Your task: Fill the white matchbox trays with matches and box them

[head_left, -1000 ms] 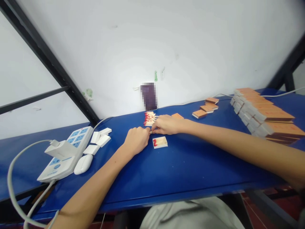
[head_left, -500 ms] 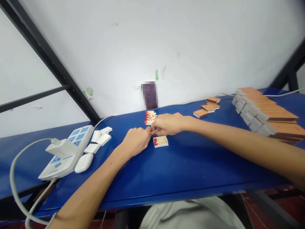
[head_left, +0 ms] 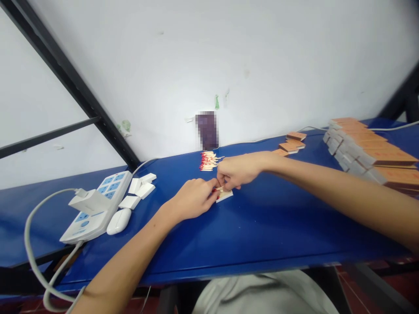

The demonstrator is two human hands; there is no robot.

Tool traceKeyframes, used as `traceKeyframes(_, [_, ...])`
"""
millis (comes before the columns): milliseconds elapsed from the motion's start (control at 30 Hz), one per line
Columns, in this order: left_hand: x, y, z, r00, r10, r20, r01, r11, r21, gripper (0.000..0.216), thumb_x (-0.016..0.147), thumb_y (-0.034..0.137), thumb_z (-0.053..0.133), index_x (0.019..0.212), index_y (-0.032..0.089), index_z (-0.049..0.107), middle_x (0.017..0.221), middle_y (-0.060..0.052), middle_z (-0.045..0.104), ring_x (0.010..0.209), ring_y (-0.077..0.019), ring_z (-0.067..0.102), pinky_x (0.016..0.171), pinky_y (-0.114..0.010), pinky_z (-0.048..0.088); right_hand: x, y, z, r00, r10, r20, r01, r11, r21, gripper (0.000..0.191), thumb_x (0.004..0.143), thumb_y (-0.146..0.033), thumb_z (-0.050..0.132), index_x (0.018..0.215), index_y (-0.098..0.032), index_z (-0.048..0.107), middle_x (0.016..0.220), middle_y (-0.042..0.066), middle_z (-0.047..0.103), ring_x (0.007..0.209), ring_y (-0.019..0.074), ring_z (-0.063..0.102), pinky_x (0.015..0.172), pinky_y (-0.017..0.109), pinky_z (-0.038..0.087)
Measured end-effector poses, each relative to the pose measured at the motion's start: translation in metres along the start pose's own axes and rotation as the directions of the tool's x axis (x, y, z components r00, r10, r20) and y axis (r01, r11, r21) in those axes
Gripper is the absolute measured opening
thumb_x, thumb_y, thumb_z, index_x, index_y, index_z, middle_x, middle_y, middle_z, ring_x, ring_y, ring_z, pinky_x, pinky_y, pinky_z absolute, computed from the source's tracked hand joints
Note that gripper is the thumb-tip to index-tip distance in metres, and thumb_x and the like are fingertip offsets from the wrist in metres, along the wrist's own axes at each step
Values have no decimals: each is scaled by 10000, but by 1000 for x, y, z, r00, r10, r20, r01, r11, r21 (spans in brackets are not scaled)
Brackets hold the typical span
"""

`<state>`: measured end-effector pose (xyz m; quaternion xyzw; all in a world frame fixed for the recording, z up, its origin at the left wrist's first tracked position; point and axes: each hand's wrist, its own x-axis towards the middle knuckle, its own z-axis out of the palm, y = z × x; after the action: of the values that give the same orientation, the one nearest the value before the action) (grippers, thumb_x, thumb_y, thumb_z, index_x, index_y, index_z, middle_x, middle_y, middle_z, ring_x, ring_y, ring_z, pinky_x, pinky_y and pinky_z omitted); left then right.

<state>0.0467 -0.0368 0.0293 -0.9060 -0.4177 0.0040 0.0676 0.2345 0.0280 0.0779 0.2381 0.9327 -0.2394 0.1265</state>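
Matches (head_left: 221,192) are in the white tray (head_left: 225,197), how full we can't tell! Our left hand (head_left: 193,198) curls its fingers at the edge, hold unclear; loose matches (head_left: 208,161) remain outside; our right hand (head_left: 238,171) bunches fingertips over the tray, grip hidden; orange matchboxes (head_left: 389,155) stand stacked.

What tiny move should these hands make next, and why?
I'd perhaps settle the matches flat in the small white tray: the left hand and right hand are close together at it, and pale sticks show inside. Whether either hand pinches a match is hard to tell.
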Motion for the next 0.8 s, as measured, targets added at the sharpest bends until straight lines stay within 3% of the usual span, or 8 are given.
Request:
traceKeyframes(267, [-2, -6, -2, 997, -51, -58, 46, 995, -90, 350, 956, 539, 372, 969, 212, 497, 800, -27, 670, 671, -212, 620, 597, -293, 352, 2, 5, 1, 999, 43, -12, -43, 999, -7, 166, 762, -244, 596, 812, -134, 711, 638, 10, 667, 578, 117, 523, 581, 257, 305])
traceKeyframes(400, [0, -5, -2, 998, -28, -63, 22, 996, -91, 455, 872, 652, 457, 893, 200, 508, 784, -24, 664, 665, -211, 606, 701, -337, 370, 3, 5, 1, 999, 24, -22, -25, 999, -26, 180, 759, -284, 619, 810, -137, 709, 640, 4, 647, 587, 115, 511, 580, 257, 308])
traceKeyframes(600, [0, -2, 2, 997, 19, -74, -23, 998, -56, 334, 890, 508, 483, 943, 181, 526, 685, -7, 621, 630, -207, 571, 812, -397, 364, 3, 6, 0, 997, 50, -57, -54, 996, -68, 215, 767, -325, 604, 864, -157, 696, 687, 6, 651, 589, 119, 518, 563, 259, 319])
traceKeyframes(800, [-1, -4, 3, 998, 7, -70, -9, 1000, -29, 296, 871, 478, 505, 956, 195, 513, 681, -13, 613, 671, -229, 589, 684, -332, 376, 0, 5, -2, 997, 61, -45, -63, 996, -56, 205, 745, -313, 618, 852, -150, 680, 674, 12, 655, 591, 130, 558, 566, 252, 348])
